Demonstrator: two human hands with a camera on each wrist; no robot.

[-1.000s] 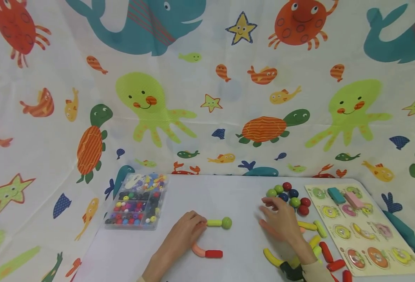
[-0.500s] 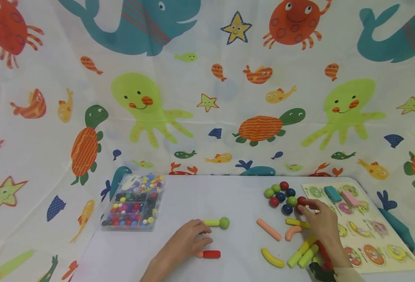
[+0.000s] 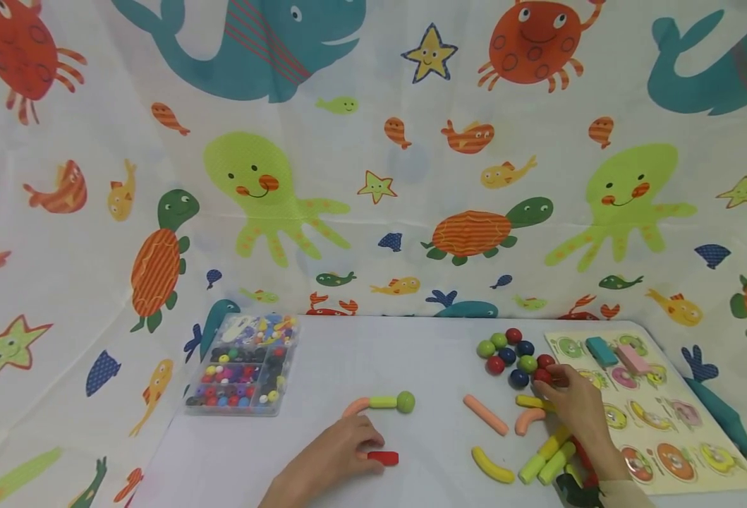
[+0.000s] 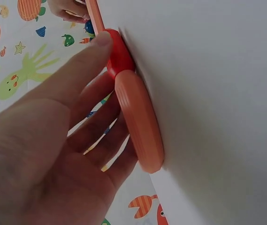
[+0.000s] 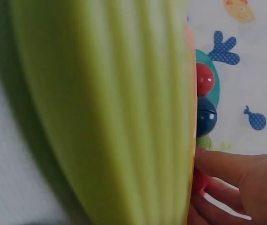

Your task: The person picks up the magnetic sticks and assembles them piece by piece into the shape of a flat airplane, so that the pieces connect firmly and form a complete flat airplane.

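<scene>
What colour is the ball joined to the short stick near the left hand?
Green ball, clearest in the head view.

Taking the bead box point(image 3: 241, 365) as our landmark, we count one such box, at the table's left. To its right we see nine balls point(image 3: 516, 354): three green, three red, three dark blue, one green joined to a rod. Far right of it lies one puzzle board point(image 3: 649, 416) carrying two blocks point(image 3: 617, 355), one teal, one pink.
</scene>
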